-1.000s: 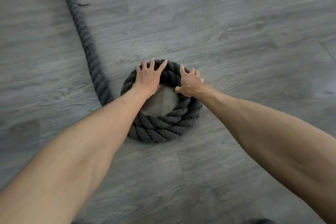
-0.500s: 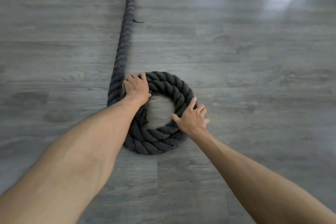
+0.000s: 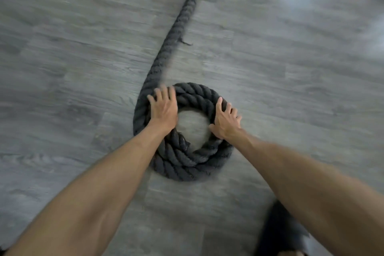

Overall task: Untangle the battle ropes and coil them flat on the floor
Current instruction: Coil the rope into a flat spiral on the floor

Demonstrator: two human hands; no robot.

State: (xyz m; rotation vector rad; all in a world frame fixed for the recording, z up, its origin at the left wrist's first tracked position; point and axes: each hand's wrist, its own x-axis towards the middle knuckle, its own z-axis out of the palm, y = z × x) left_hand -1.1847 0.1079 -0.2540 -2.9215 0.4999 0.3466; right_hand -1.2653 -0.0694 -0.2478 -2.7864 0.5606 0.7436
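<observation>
Rope: thick dark grey twisted battle rope [image 3: 187,164] lies coiled flat in a ring on the grey wood-plank floor [image 3: 83,48], just ahead of you. Your left hand [image 3: 164,108] presses flat on the ring's upper left, fingers straight and splayed, gripping nothing. Your right hand [image 3: 225,119] rests on the ring's right side, fingers spread over the top, thumb at the inner edge, not closed round it. Its loose length [image 3: 178,25] runs from the ring's left side to the top edge. A dark shoe [image 3: 278,233] shows bottom right, blurred.
</observation>
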